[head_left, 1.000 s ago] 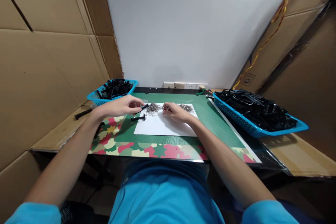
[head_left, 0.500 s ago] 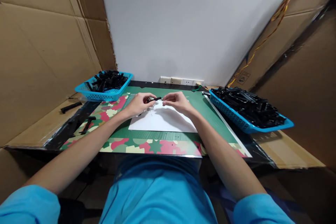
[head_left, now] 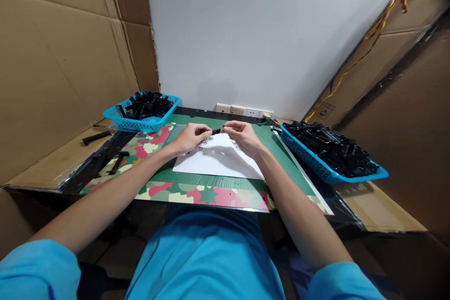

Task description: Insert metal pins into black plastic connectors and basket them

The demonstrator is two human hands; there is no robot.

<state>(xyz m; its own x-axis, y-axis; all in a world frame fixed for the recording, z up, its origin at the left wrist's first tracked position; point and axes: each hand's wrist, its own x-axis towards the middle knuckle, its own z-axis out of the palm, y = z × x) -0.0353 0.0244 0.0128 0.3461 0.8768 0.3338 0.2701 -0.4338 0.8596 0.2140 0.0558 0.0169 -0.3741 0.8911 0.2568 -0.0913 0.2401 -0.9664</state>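
Jutting from the L hand's [head_left: 190,139] fingertips toward the R hand [head_left: 244,138], a slim blk part [head_left: 215,131] is held above the far edge of the white paper [head_left: 214,164]; it's gripped by L thumb & fingers, w/ the R fingertips drawn together right at its free end; whether anything tiny is pinched there can't be told; prob. light & stiff, plastic by the look of it, maybe a bit slick, w/ thin ends that could snap if bent; best held mid-body, free end left clear for the R fingers; now, what's hidden: the near end is covered by L fingers, so full length can't be judged; metal bits [head_left: 207,141] are glimpsed just below the L fingertips, more [head_left: 235,144] under the R hand, partly blocked, too small for shapes to be made out; in the blue basket [head_left: 144,124] beyond L hand & the one [head_left: 316,164] out right of R hand, blk pieces are heaped too tangled to be told apart.
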